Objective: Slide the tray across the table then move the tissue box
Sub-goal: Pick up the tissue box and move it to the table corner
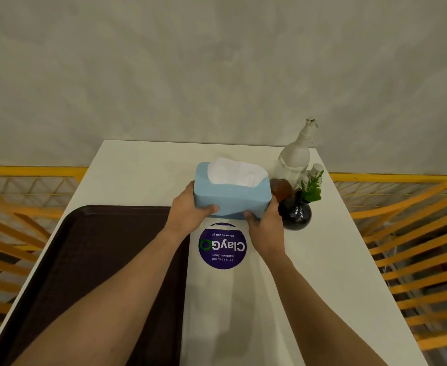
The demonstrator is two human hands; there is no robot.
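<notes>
Light-blue tissue box (231, 194), white tissue on top

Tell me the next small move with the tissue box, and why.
Probably lift it slightly and carry it left: both hands, left hand and right hand, clasp the tissue box, and the vase and bottles crowd its right side.
</notes>
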